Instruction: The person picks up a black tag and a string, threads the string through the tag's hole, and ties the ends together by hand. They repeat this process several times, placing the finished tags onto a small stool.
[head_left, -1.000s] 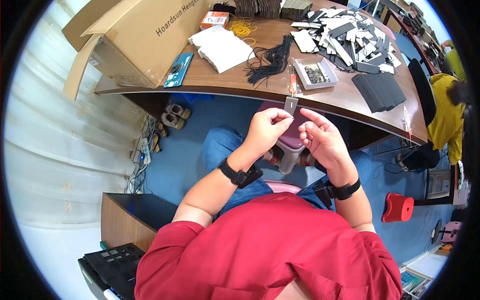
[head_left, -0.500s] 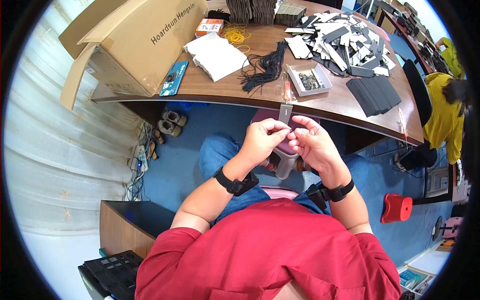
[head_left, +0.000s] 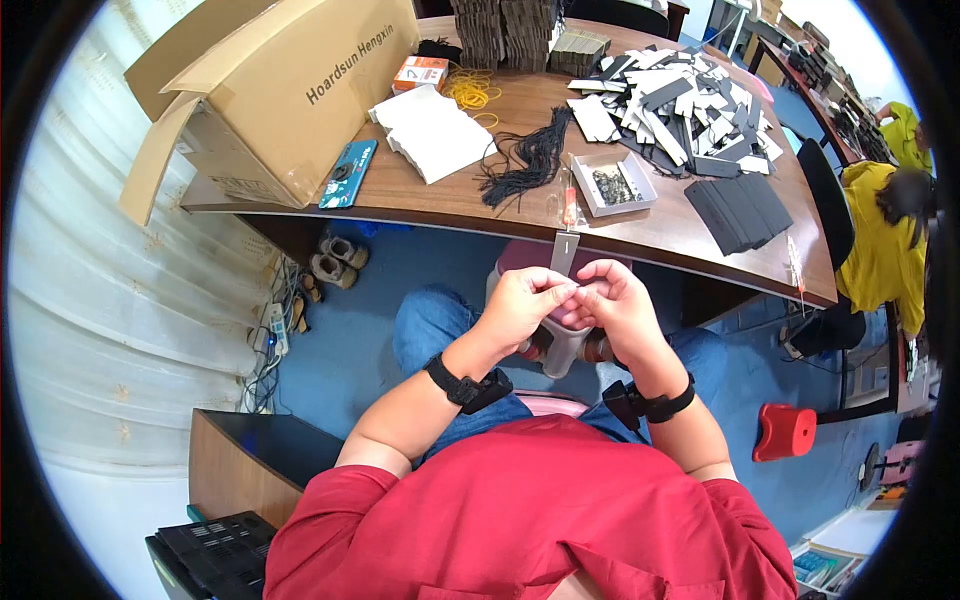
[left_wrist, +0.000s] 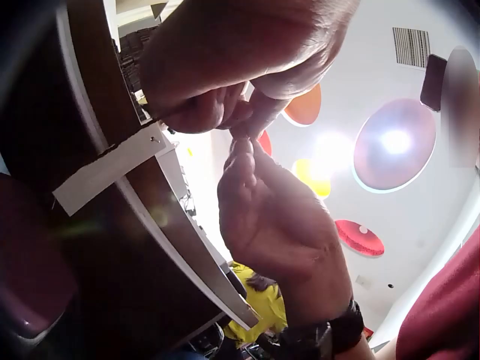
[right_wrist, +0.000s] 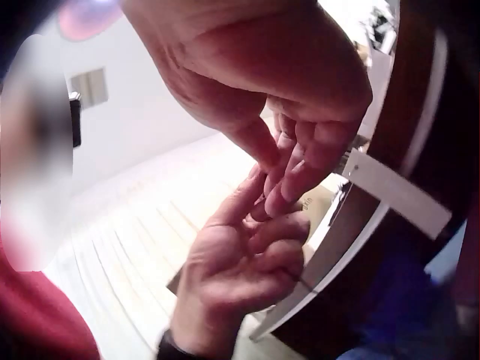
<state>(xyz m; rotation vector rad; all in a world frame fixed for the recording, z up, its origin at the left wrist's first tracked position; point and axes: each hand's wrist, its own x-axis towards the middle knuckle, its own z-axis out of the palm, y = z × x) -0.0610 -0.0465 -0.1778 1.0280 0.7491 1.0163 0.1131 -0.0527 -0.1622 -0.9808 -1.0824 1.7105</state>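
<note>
Over the lap, just in front of the table edge, my two hands meet at the fingertips. My left hand (head_left: 522, 308) pinches with thumb and forefinger, and a thin dark cord (right_wrist: 306, 285) shows beside it in the right wrist view. My right hand (head_left: 622, 305) has its thumb and fingers brought together at the same spot. What lies between the fingertips is mostly hidden, and I cannot tell its full shape. Right beyond the hands a flat grey tag (head_left: 566, 255) with a small hole or slot hangs at the table edge, below an orange-red piece (head_left: 570, 205).
On the brown table (head_left: 480, 222) are a bundle of black cords (head_left: 530, 160), a shallow box of small metal parts (head_left: 610, 200), black cards (head_left: 740, 213), a heap of black and white strips (head_left: 690, 110), white sheets (head_left: 432, 135) and a cardboard box (head_left: 290, 100). A stool (head_left: 510, 262) stands below.
My right hand has come in to the left, so the fingertips, apart at first, now meet. The head view has shifted slightly; the tag still hangs at the table edge.
</note>
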